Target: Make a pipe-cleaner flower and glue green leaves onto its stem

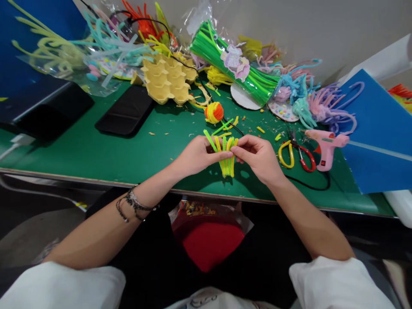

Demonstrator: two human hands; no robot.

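Between my two hands is a small fan of green and yellow pipe cleaners [228, 165], held just above the table near its front edge. My left hand [201, 155] grips it from the left, with the thumb laid across the front. From the right, the thumb and fingertips of my right hand [255, 155] pinch its edge. Behind them sits an orange and yellow pipe cleaner ball [214, 112]. Loose green pipe cleaner pieces [223, 126] lie close to my fingers. Scissors with red and yellow handles [298, 154] rest to the right of my right hand.
A pink glue gun [326, 148] lies at the right by a blue board [373, 137]. Behind are an egg carton [167, 79], a bag of green pipe cleaners [238, 64] and coloured bundles. A black phone [127, 111] lies left on the green table [96, 159].
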